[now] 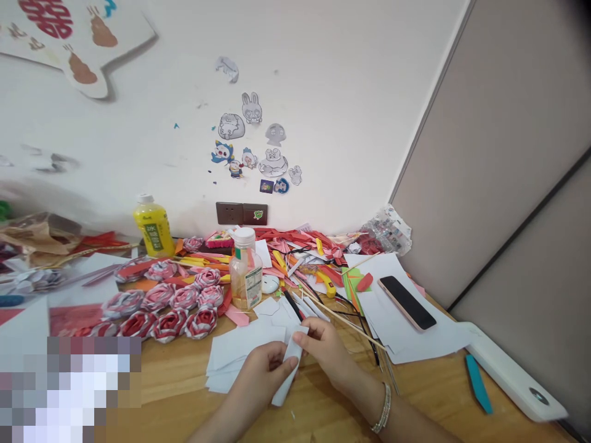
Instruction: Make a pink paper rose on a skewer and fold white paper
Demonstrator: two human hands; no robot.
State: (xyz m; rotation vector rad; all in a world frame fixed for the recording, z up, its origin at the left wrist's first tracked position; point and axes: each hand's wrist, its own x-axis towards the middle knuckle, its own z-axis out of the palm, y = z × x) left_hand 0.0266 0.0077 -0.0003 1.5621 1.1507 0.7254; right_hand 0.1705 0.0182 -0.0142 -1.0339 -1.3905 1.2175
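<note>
A narrow folded strip of white paper (285, 389) is held between both hands over the wooden table. My left hand (266, 376) pinches it from the left with the thumb on top. At the strip's upper end, my right hand (323, 347) grips it between thumb and fingers; a beaded bracelet is on that wrist. White paper sheets (226, 357) lie stacked just left of the hands. Behind the fingers are a dark pen-like tool (293, 306) and more cut paper pieces.
Paper roses (170, 325) stand in rows at the left. A clear bottle (245, 277) and a yellow bottle (154, 231) stand behind. A phone (407, 303) rests on white paper at the right, near a teal cutter (479, 384) and a long white device (512, 375).
</note>
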